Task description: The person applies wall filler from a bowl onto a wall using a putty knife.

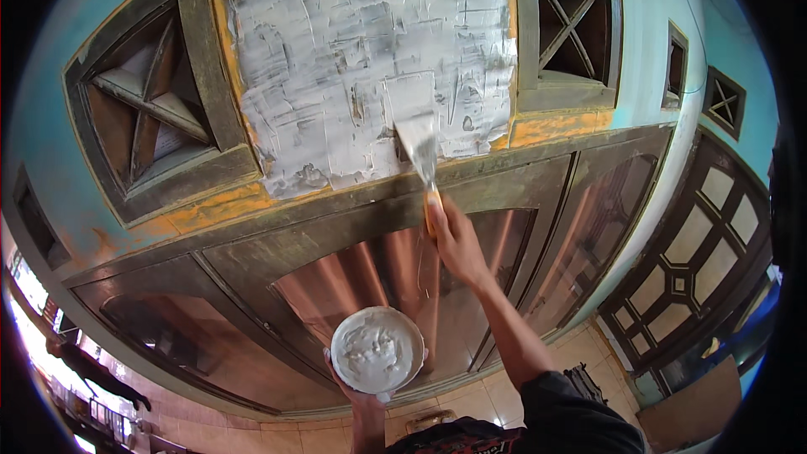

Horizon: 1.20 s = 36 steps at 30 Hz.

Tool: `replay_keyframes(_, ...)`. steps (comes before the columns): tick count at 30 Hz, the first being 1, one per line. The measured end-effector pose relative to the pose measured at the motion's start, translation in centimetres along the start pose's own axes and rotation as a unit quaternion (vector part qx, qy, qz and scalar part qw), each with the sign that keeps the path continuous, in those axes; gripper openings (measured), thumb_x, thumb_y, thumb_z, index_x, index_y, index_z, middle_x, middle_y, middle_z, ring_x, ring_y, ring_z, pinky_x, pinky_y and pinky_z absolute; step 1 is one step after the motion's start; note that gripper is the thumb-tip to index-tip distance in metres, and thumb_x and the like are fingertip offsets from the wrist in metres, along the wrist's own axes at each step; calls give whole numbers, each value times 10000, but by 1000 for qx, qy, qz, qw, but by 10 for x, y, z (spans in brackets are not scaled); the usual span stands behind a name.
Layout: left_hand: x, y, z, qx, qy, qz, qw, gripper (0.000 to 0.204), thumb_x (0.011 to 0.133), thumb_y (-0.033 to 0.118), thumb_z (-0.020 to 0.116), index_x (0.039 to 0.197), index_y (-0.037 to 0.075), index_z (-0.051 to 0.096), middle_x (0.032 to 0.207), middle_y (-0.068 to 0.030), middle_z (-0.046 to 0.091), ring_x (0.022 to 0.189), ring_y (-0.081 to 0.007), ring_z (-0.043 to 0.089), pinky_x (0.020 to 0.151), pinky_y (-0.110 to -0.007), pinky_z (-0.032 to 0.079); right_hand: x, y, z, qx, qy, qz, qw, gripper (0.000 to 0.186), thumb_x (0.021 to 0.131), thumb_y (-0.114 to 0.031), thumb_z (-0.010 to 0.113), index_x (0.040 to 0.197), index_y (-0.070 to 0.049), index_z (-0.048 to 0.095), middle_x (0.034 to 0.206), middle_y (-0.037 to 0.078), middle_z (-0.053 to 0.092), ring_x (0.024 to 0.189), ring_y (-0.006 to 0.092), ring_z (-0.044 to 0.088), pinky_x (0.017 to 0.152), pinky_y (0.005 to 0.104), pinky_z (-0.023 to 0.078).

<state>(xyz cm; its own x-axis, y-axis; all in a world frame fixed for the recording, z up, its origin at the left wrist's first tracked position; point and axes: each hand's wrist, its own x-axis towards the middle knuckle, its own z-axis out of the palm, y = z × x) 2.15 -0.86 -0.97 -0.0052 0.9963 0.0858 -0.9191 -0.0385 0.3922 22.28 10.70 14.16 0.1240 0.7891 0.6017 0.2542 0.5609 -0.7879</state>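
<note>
My right hand (456, 244) grips the orange handle of a putty knife (416, 143), whose wide blade touches the roughly plastered white patch (370, 42) on the wall above a brown panelled door. Grey-white smears and streaks cover this patch. My left hand (361, 395) holds a round bowl of white putty (377, 351) lower down, in front of the door's glass pane (311, 294); its fingers are partly hidden beneath the bowl.
Crossed-frame vents (150, 105) (572, 25) flank the patch, edged with orange-stained wall. Another dark door (685, 261) stands at right beside a leaning board (689, 403). Tiled floor (601, 378) shows below. At lower left, a dark figure (92, 370) is too unclear to identify.
</note>
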Motion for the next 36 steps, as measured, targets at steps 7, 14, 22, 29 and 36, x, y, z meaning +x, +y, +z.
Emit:
replay_keyframes(7,5,-2,1,-35,16,-19,999,628,895,613,418,1286,131,518,1293,-86,534,1119,-298,536,949,-477,460,5,-28,-15,3,57,-70,996,316,1014,-281,392,921,-1,507,637,90,489,584,154,458,566,325,412)
replay_keyframes(14,4,-5,3,-27,15,-18,999,671,872,654,387,1301,152,507,1283,-66,534,1153,-308,512,969,-513,430,6,-7,-11,-18,18,-7,1000,350,1012,-317,404,897,-2,504,628,80,511,576,135,489,548,306,415)
replay_keyframes(22,-3,-13,31,167,-72,174,968,668,871,652,394,1286,144,516,1277,-74,540,1126,-298,527,944,-487,454,15,-44,-8,10,37,-50,998,331,1015,-300,398,871,-16,489,618,51,519,523,101,467,497,281,390)
replay_keyframes(29,10,-8,19,-22,-3,10,1000,607,915,586,404,1299,128,502,1266,-87,547,1138,-280,530,970,-458,447,-3,-21,8,7,-28,10,1000,373,1014,-327,405,857,-5,508,627,65,530,561,122,494,525,284,405)
replay_keyframes(36,12,-12,7,-41,-58,1,997,623,920,555,435,1367,122,417,1317,-89,497,1172,-281,507,990,-468,433,-4,-43,7,49,2,-60,997,316,1014,-289,387,898,-14,492,634,46,534,521,97,468,494,258,385)
